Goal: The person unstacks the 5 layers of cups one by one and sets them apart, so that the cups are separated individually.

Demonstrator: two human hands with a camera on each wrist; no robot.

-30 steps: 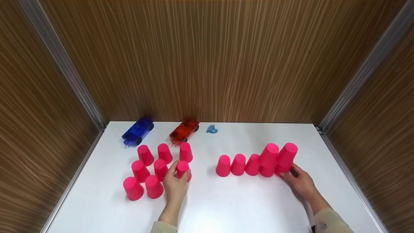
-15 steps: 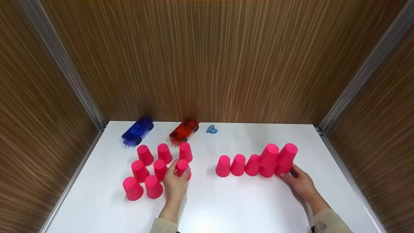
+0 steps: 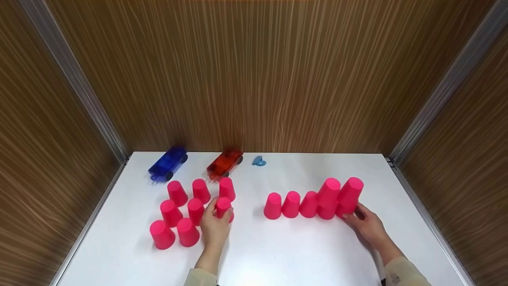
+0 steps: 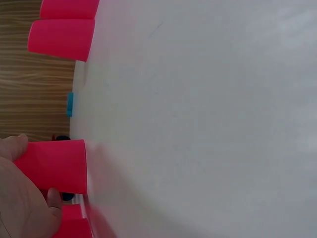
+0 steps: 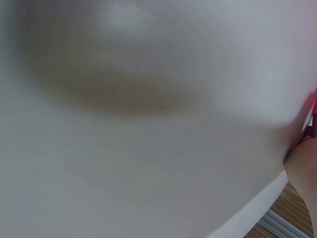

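While the left hand (image 3: 215,229) pinches a plain, tapered pink cup (image 3: 223,203) below centre, the right hand (image 3: 370,227) grips a twin (image 3: 344,210), lower right.

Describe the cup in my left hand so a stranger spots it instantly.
On the white table, find the left cluster of upside-down pink cups. At its right edge, in front of the back-right cup, is the held cup; unlike its neighbours, it is gripped by the left hand.

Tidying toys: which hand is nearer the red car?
Left. The left hand is in front of the red car; the right hand is in front too, much farther right.
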